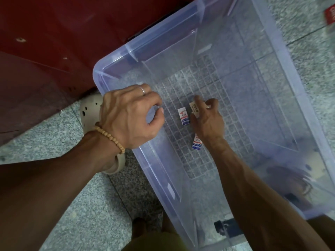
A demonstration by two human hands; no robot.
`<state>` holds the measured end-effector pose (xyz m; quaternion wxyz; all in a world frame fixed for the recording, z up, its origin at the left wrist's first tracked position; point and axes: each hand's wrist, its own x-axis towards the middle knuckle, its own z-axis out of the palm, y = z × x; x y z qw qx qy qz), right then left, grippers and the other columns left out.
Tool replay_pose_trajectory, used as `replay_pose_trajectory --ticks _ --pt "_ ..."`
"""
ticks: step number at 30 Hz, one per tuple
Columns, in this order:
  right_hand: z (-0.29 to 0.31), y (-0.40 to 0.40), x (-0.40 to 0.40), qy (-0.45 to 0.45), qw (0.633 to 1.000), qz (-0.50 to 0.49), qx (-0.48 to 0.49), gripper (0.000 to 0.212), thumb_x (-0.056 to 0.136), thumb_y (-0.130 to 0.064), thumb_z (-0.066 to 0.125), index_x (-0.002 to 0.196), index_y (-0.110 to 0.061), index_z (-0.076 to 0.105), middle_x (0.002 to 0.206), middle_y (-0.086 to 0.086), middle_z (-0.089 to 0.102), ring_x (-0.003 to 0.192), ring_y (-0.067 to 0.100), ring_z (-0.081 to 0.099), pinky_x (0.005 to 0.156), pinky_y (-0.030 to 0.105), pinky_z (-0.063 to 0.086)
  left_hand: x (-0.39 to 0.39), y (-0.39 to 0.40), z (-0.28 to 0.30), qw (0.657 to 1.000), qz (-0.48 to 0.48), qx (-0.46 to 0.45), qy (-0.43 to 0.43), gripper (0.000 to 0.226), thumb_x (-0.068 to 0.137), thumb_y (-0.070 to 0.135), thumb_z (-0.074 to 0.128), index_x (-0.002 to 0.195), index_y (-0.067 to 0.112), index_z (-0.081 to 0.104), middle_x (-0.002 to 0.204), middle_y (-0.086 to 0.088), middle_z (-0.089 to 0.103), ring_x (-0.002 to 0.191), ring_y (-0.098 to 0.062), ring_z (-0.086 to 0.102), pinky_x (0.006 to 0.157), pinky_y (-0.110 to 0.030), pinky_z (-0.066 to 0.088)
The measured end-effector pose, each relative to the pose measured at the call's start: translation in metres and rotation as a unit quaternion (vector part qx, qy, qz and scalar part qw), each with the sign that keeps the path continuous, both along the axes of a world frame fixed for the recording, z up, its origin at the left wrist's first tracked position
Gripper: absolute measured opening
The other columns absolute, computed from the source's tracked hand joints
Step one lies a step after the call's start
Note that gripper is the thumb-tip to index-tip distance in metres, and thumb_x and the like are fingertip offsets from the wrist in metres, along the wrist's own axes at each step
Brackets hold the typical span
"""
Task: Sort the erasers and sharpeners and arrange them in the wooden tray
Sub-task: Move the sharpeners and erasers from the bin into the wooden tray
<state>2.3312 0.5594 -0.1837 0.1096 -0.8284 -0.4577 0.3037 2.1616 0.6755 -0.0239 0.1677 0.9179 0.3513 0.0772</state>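
Note:
Inside a clear bluish plastic bin (pixel 116 77) my right hand (pixel 208 120) pinches a beige-wrapped eraser (pixel 194 109) just above the ribbed floor. A white eraser with a red and blue sleeve (pixel 183 116) lies flat to its left. Another such eraser (pixel 196 143) lies partly under my right wrist. My left hand (pixel 132 115) hovers over the bin's left wall with its fingers curled loosely and nothing visible in them. No wooden tray and no sharpeners are in view.
The bin sits on a speckled grey stone floor (pixel 72 196). A dark red piece of furniture (pixel 45 51) stands at the upper left. A pale perforated shoe (pixel 90 109) shows beneath my left wrist. A red package (pixel 330 15) lies at the top right corner.

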Motion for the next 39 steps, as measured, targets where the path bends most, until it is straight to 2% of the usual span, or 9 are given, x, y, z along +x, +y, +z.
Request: replay_pose_trajectory --ticks 7,11,16,19,24,29,31,34,39 --pt "0.008 -0.002 -0.028 0.079 0.995 -0.062 0.017 0.038 0.087 -0.025 0.071 0.121 -0.009 0.062 0.121 0.019 0.047 0.074 0.032 0.059 0.065 0.031 0.04 0.0 0.0 -0.001 1.0 -0.001 -0.001 -0.002 0.016 0.083 0.028 0.061 0.081 0.016 0.072 0.077 0.001 0.067 0.067 -0.017 0.061 0.053 -0.033 0.047" --pt "0.006 0.007 -0.046 0.06 0.993 -0.097 -0.042 0.048 0.087 -0.038 0.071 0.124 -0.012 0.056 0.126 0.016 0.043 0.078 0.034 0.06 0.066 0.035 0.046 -0.001 0.0 -0.002 1.0 -0.002 -0.001 0.001 0.016 0.083 0.028 0.062 0.08 0.016 0.072 0.076 0.001 0.066 0.066 -0.018 0.061 0.053 -0.033 0.046" --pt "0.017 0.01 -0.04 0.079 0.987 -0.128 -0.057 0.041 0.084 -0.032 0.073 0.117 -0.01 0.062 0.123 0.015 0.048 0.086 0.038 0.062 0.067 0.034 0.042 -0.001 0.001 -0.002 1.0 -0.004 -0.007 0.004 0.017 0.083 0.028 0.061 0.08 0.016 0.072 0.077 0.001 0.066 0.066 -0.018 0.061 0.052 -0.034 0.047" --pt "0.035 -0.017 -0.035 0.095 0.973 -0.204 -0.055 0.039 0.082 -0.035 0.075 0.112 -0.011 0.065 0.116 0.012 0.05 0.085 0.032 0.06 0.071 0.031 0.044 -0.001 0.001 -0.001 1.0 0.002 -0.012 0.001 0.017 0.083 0.029 0.06 0.08 0.017 0.071 0.077 0.002 0.066 0.067 -0.018 0.062 0.052 -0.036 0.048" --pt "0.042 -0.057 -0.047 0.089 0.929 -0.326 -0.149 0.041 0.085 -0.046 0.071 0.111 -0.014 0.064 0.115 0.01 0.049 0.078 0.022 0.047 0.074 0.025 0.035 0.0 0.0 -0.002 1.0 0.006 -0.01 -0.016 0.018 0.084 0.029 0.059 0.078 0.016 0.07 0.076 0.001 0.065 0.066 -0.019 0.062 0.052 -0.035 0.048" --pt "0.029 -0.06 -0.058 0.095 0.915 -0.368 -0.133 0.052 0.083 -0.046 0.074 0.12 -0.012 0.057 0.12 0.01 0.051 0.084 0.019 0.051 0.077 0.029 0.04 -0.001 0.0 -0.002 1.0 0.002 -0.005 -0.024 0.018 0.084 0.029 0.06 0.079 0.016 0.071 0.076 0.0 0.066 0.066 -0.02 0.063 0.052 -0.034 0.047" --pt "0.028 -0.06 -0.057 0.078 0.919 -0.36 -0.137 0.055 0.084 -0.047 0.073 0.124 -0.012 0.055 0.122 0.009 0.052 0.09 0.021 0.054 0.077 0.03 0.039 -0.001 0.0 -0.003 1.0 0.001 -0.005 -0.028 0.018 0.084 0.029 0.06 0.079 0.016 0.071 0.077 -0.001 0.066 0.067 -0.021 0.063 0.052 -0.036 0.048" --pt "0.026 -0.057 -0.055 0.033 0.947 -0.28 -0.153 0.05 0.087 -0.049 0.068 0.12 -0.013 0.06 0.121 0.008 0.054 0.099 0.029 0.061 0.073 0.031 0.037 -0.002 0.002 -0.004 1.0 -0.003 -0.009 -0.027 0.017 0.084 0.03 0.059 0.08 0.017 0.07 0.077 0.0 0.065 0.067 -0.021 0.062 0.053 -0.037 0.048" --pt "0.029 -0.058 -0.048 0.039 0.955 -0.261 -0.136 0.04 0.082 -0.044 0.073 0.108 -0.013 0.067 0.11 0.003 0.057 0.083 0.022 0.057 0.068 0.03 0.038 -0.002 0.002 -0.005 0.999 -0.009 -0.004 -0.031 0.017 0.084 0.029 0.059 0.08 0.016 0.07 0.076 -0.001 0.065 0.066 -0.022 0.062 0.051 -0.035 0.047"
